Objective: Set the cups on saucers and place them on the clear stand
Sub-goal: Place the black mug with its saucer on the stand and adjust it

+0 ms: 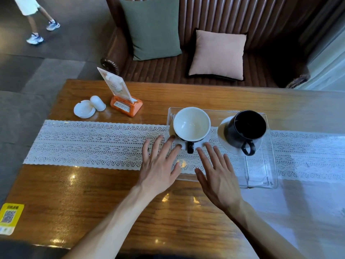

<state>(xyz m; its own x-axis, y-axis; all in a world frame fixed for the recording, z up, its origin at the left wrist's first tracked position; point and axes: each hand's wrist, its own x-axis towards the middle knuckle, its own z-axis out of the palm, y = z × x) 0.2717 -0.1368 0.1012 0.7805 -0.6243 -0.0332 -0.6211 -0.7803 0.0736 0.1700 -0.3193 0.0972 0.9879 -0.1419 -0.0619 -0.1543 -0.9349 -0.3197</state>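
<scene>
Clear stand (261,181) on the runner (93,144) across the counter (93,199), two cups on saucers on the stand's far half, one cup (191,124) left, other cup (246,128) right, sign holder (125,103) far left, sofa (205,62) behind counter.

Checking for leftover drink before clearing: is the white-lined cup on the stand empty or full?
Empty. The white-lined cup stands upright on its saucer, and its pale inside shows bare down to the bottom, with no liquid.
</scene>
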